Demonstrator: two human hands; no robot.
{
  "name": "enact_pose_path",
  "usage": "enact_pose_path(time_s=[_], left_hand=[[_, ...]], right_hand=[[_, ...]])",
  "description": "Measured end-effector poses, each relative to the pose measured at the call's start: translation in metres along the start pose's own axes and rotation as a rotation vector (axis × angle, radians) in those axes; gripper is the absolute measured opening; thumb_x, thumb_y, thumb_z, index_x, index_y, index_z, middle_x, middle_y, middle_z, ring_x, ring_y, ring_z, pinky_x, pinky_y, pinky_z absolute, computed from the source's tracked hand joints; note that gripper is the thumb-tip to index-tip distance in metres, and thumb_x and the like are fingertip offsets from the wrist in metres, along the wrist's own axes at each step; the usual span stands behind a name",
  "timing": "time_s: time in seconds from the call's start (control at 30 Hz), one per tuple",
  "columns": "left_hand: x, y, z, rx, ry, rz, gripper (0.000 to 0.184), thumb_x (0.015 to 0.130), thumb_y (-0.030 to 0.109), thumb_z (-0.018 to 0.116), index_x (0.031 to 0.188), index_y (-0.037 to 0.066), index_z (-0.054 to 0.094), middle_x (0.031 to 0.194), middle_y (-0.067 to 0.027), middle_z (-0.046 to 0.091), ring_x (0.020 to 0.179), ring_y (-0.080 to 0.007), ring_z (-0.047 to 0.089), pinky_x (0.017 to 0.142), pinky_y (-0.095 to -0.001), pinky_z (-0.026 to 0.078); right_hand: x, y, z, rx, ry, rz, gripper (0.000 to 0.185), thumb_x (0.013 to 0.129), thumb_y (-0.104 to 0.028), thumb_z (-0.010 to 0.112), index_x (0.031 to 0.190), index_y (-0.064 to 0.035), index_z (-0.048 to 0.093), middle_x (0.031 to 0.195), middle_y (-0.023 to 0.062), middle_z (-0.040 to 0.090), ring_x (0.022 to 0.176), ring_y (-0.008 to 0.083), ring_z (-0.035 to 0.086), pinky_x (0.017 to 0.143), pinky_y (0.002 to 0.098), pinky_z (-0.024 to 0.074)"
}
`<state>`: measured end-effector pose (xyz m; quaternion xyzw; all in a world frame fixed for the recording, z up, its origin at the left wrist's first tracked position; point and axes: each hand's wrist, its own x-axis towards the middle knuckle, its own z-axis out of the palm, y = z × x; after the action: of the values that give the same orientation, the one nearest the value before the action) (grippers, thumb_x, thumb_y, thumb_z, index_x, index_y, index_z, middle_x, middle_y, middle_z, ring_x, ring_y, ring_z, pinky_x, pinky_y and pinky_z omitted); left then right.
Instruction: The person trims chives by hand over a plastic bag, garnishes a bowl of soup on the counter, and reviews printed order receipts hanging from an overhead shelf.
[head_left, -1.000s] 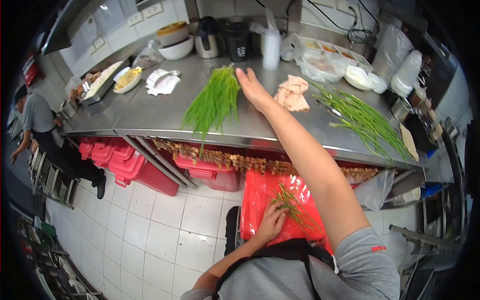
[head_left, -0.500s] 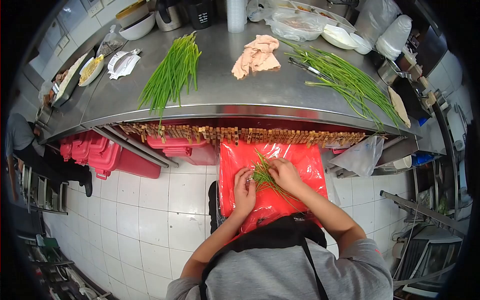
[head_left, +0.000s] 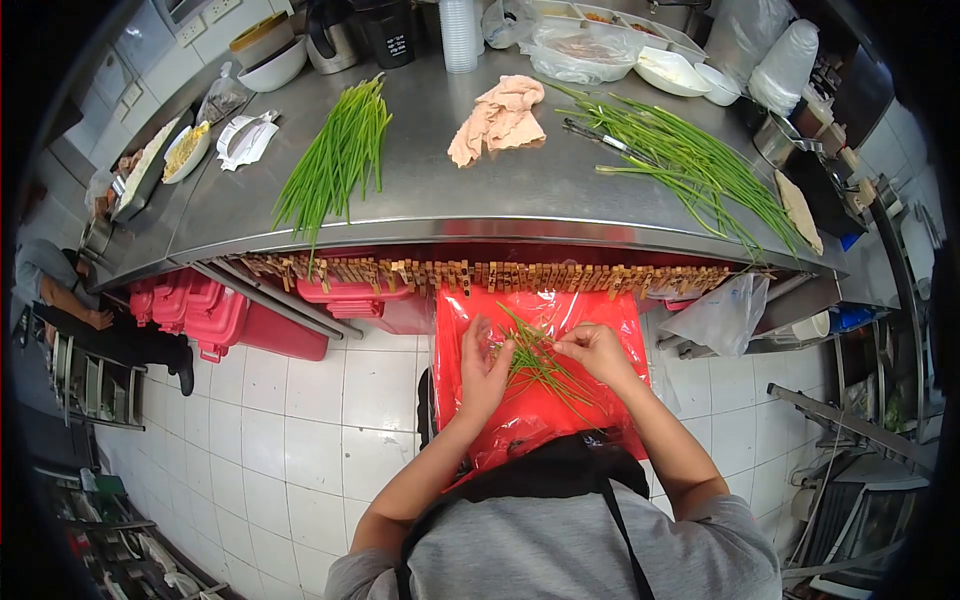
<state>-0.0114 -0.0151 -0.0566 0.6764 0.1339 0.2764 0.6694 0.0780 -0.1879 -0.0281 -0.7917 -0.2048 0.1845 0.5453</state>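
A small heap of thin green chive stalks (head_left: 540,368) lies on the red plastic sheet (head_left: 625,330) over my lap. Left of the heap is my left hand (head_left: 485,372), upright on its edge, fingers stretched and thumb apart, the thumb close to the stalks. My right hand (head_left: 597,355) is at the heap's right side, thumb and fingertips pinched together; what sits between them is too small to make out. On the steel counter ahead lie a neat bunch of chives (head_left: 338,150) and a looser, spread bunch (head_left: 690,165) with a black pen-like object (head_left: 605,137) beside it.
A crumpled pink cloth (head_left: 500,120) lies on the counter (head_left: 420,190). Wooden clothespins (head_left: 480,275) line its underside. Pink lidded bins (head_left: 240,315) stand below. Bowls, stacked cups (head_left: 458,38) and bagged food sit at the back. Another person (head_left: 80,310) is at the far left.
My hands have moved apart; the right shifted right, away from the stalks, and the left opened. The heap lies looser on the red sheet. The view has tilted slightly.
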Motion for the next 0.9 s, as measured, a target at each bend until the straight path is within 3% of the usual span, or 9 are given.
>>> enact_pose_path(time_s=[0.03,0.13,0.23,0.4,0.5,0.6,0.7,0.8,0.9], left_hand=[[0.004,0.005,0.004,-0.072,0.011,-0.063,0.032,0.086,0.008,0.057,0.116,-0.001,0.052,0.113,-0.0079,0.050,0.092,-0.0099,0.052,0.075,-0.0210,0.044],[0.016,0.021,0.003,-0.291,-0.349,-0.392,0.029,0.086,0.014,0.061,0.110,0.000,0.057,0.090,-0.0037,0.059,0.077,-0.0066,0.054,0.064,-0.0196,0.043],[0.031,0.022,-0.002,-0.318,-0.280,-0.445,0.022,0.085,0.016,0.062,0.100,0.001,0.063,0.072,0.0003,0.060,0.066,-0.0059,0.054,0.057,-0.0195,0.041],[0.051,0.032,-0.024,-0.255,-0.190,-0.343,0.015,0.084,0.013,0.063,0.093,0.001,0.065,0.072,-0.0012,0.061,0.061,-0.0066,0.053,0.058,-0.0200,0.044],[0.049,0.032,-0.025,-0.212,-0.241,-0.298,0.013,0.083,0.011,0.064,0.090,0.001,0.066,0.073,-0.0011,0.062,0.063,-0.0064,0.054,0.059,-0.0201,0.044],[0.043,0.032,-0.013,-0.219,-0.310,-0.233,0.014,0.083,0.013,0.065,0.090,0.001,0.066,0.078,-0.0008,0.062,0.067,-0.0055,0.054,0.061,-0.0200,0.045],[0.043,0.033,-0.007,-0.274,-0.312,-0.204,0.020,0.085,0.015,0.062,0.099,0.002,0.064,0.085,0.0005,0.061,0.072,-0.0045,0.053,0.064,-0.0199,0.045],[0.041,0.051,-0.004,-0.361,-0.309,-0.307,0.027,0.087,0.018,0.059,0.110,0.002,0.059,0.088,0.0021,0.060,0.075,-0.0040,0.052,0.068,-0.0200,0.044],[0.035,0.050,-0.001,-0.473,-0.461,-0.385,0.029,0.089,0.018,0.056,0.113,0.001,0.058,0.086,0.0002,0.061,0.072,-0.0055,0.052,0.068,-0.0217,0.045]], right_hand=[[-0.003,-0.009,0.000,0.025,-0.011,0.004,0.013,0.075,-0.012,0.071,0.077,-0.0005,0.067,0.070,0.0055,0.061,0.065,0.0108,0.058,0.060,0.0263,0.0457],[-0.006,-0.025,0.005,0.086,-0.046,0.009,0.012,0.075,-0.012,0.071,0.076,-0.0006,0.067,0.072,0.0045,0.060,0.066,0.0097,0.057,0.061,0.0255,0.0454],[-0.006,-0.025,0.007,0.079,-0.080,-0.003,0.013,0.075,-0.012,0.071,0.077,-0.0008,0.067,0.074,0.0049,0.061,0.068,0.0099,0.057,0.062,0.0253,0.0455],[-0.003,-0.023,0.002,-0.061,-0.120,-0.073,0.014,0.074,-0.015,0.071,0.079,-0.0030,0.068,0.075,0.0069,0.061,0.069,0.0162,0.059,0.064,0.0291,0.0469],[0.003,-0.042,0.011,-0.430,0.136,-0.463,0.015,0.074,-0.017,0.070,0.081,-0.0048,0.069,0.077,0.0089,0.062,0.069,0.0223,0.060,0.063,0.0332,0.0469],[0.013,-0.062,0.020,-0.404,0.038,-0.440,0.014,0.073,-0.018,0.069,0.082,-0.0063,0.069,0.078,0.0096,0.063,0.070,0.0264,0.059,0.061,0.0356,0.0459],[0.021,-0.070,0.024,-0.328,-0.069,-0.339,0.014,0.077,-0.013,0.068,0.086,-0.0025,0.068,0.072,0.0088,0.062,0.063,0.0161,0.057,0.058,0.0273,0.0459],[0.026,-0.080,0.022,0.119,-0.124,0.015,0.013,0.081,-0.013,0.066,0.083,-0.0005,0.067,0.065,0.0036,0.061,0.052,0.0096,0.053,0.048,0.0243,0.0427],[0.030,-0.093,0.016,0.330,-0.079,-0.001,0.014,0.082,-0.013,0.064,0.080,0.0010,0.067,0.062,0.0020,0.061,0.051,0.0047,0.051,0.045,0.0217,0.0404]])
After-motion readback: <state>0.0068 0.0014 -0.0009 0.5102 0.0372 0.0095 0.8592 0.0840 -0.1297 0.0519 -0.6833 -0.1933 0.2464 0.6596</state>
